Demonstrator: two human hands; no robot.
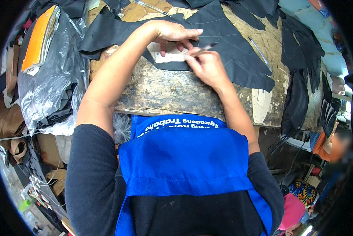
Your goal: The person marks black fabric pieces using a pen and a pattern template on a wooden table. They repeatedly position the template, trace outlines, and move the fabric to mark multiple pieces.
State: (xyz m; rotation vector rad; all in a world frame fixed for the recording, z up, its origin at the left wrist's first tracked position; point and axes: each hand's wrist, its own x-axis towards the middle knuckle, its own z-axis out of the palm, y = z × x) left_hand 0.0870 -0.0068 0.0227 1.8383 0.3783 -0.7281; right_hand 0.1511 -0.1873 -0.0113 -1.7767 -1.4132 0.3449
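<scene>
A large piece of black leather-like material (239,59) lies spread over the worn wooden table, with thin pale lines drawn on it. On its near edge rests a small cream-coloured template (169,55). My left hand (172,34) lies over the template with fingers spread, its fingertips pressing the template's surface. In my right hand (208,65) is a pen (203,49), gripped between thumb and fingers at the template's right edge. The pen's writing tip is hidden by my fingers.
Another pen (259,53) lies on the black material at right, and one (151,7) at the table's far side. A pale template (261,105) sits by the near edge. Black scraps (298,47) hang at right. An orange-covered book (39,37) rests on plastic bags (66,74) at left.
</scene>
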